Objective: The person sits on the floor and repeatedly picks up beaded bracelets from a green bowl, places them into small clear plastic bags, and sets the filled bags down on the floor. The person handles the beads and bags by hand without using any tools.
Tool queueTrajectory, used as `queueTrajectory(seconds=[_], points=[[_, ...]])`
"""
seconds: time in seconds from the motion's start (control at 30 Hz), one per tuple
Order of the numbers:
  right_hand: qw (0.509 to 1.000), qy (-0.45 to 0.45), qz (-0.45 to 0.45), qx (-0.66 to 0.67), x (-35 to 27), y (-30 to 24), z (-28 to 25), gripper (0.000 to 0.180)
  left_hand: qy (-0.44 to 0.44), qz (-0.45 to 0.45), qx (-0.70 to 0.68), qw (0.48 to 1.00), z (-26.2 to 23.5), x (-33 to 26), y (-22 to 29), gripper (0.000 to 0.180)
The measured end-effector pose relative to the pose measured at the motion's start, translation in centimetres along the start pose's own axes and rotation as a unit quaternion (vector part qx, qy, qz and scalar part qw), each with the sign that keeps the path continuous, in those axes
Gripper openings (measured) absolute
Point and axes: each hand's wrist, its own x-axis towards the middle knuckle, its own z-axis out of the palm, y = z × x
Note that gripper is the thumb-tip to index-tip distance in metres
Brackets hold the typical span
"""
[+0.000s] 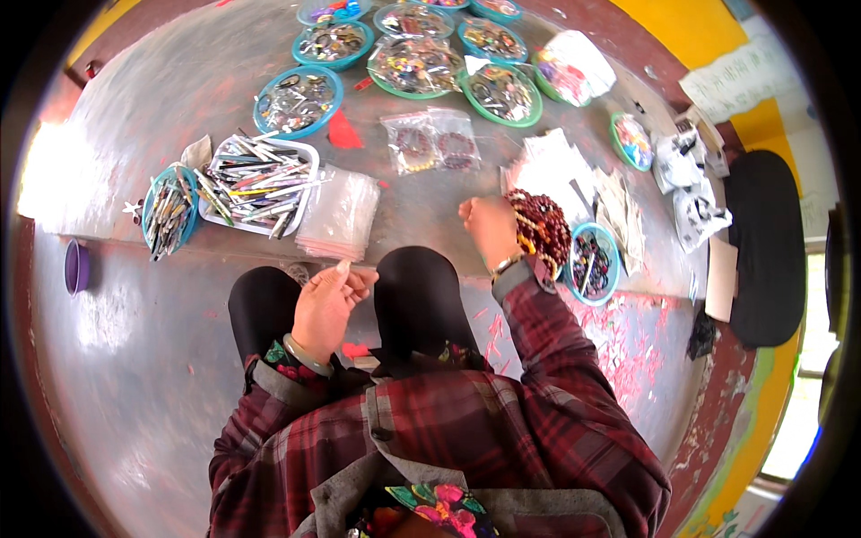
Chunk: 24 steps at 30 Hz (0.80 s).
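So this looks like bead stringing in progress; the right hand (489, 224) is raised over the knees with its grip closed in a loose fist, and a big bunch of dark red bead strands (541, 224) hangs off that wrist and hand, just beside a small teal bowl of beads (592, 262); the left hand (325, 305) sits lower, over the left knee, thumb and forefinger pinched shut on something tiny and pale, which I can't make out; could be a thread end or a single bead, and any line between the two hands is too thin to see.

My take on doing this bit well: keep whatever runs between the hands taut, so the pinch stays firm and the fist doesn't drift; hold the work low over the lap, because anything dropped here rolls off the grey surface (179, 99); and mind the hanging strands so they don't swing into the bowl.

Pose-wise, both forearms come up from the plaid sleeves; the left wrist is bent with the back of the hand toward the camera, a pale bangle on it; the right elbow is out, fist pointing away from the body; a stack of clear plastic bags (339, 213) and a tray of pens (256, 184) lie ahead on the left, well apart from either hand.
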Motion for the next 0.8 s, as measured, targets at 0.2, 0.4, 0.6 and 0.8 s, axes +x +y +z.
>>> queueTrajectory(seconds=[0.2, 0.4, 0.6, 0.8], points=[[0.990, 0.070, 0.063, 0.106, -11.9, 2.5, -7.1, 0.022, -0.057, 0.027, -0.023, 0.998, -1.1, 0.5, -1.5, 0.024], [0.976, 0.189, 0.005, 0.110, -15.7, 3.3, -16.7, 0.023, -0.050, 0.073, -0.035, 0.995, -1.3, 0.7, -0.9, 0.017], [0.870, 0.280, -0.203, -0.351, -8.6, -0.3, -25.2, 0.027, -0.025, 0.120, -0.038, 0.992, -2.3, 1.0, 1.9, 0.022], [0.739, 0.288, -0.248, -0.556, 2.8, -3.1, -24.8, 0.038, 0.035, 0.169, 0.006, 0.985, -2.9, 1.6, 2.9, 0.023]])
